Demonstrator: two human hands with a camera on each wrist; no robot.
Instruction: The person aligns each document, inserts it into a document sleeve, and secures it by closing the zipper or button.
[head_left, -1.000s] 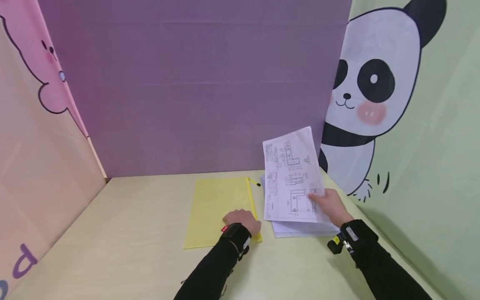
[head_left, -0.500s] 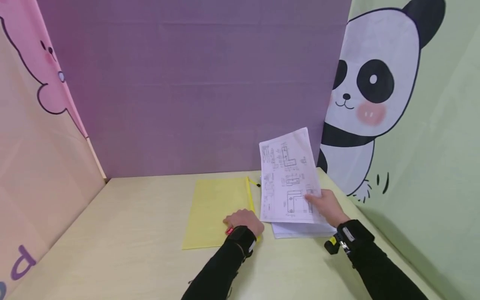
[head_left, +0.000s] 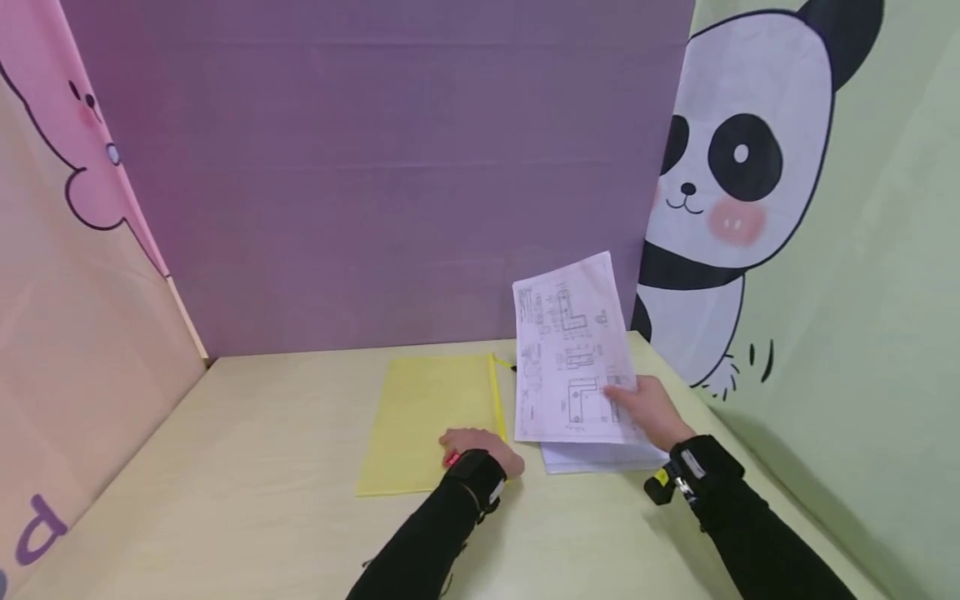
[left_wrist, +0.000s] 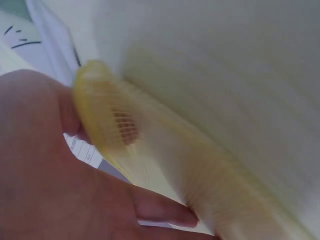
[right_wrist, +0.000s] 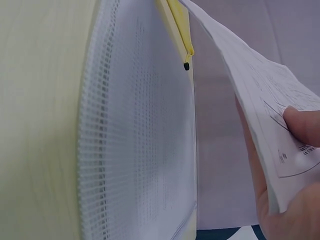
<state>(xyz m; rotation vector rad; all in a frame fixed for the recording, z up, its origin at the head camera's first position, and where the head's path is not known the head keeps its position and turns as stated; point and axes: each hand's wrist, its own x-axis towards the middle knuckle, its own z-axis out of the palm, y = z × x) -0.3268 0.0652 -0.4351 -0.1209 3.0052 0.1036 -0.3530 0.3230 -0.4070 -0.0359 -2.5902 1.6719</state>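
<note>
A yellow mesh zipper pouch [head_left: 427,408] lies flat on the table, its zipper edge to the right. At that edge's near end is my left hand [head_left: 482,450]. In the left wrist view the pouch edge [left_wrist: 105,110] is raised between thumb and fingers, and a fingertip shows through the mesh. My right hand [head_left: 654,412] grips a stack of papers [head_left: 551,350] printed with technical drawings, thumb on the front and fingers behind. The papers are held up, tilted, above a white mesh pouch [right_wrist: 140,125] lying on the table.
The pale wooden table [head_left: 262,450] meets a purple back wall [head_left: 375,183] and a green right wall with a panda drawing [head_left: 738,175]. A pink figure [head_left: 60,108] decorates the left wall. A dark zipper pull [right_wrist: 186,66] hangs off the yellow pouch's far end.
The papers in my right hand have shifted slightly left. My left hand has stayed at the yellow pouch's near right corner, moving only a little. The head view has turned slightly.
</note>
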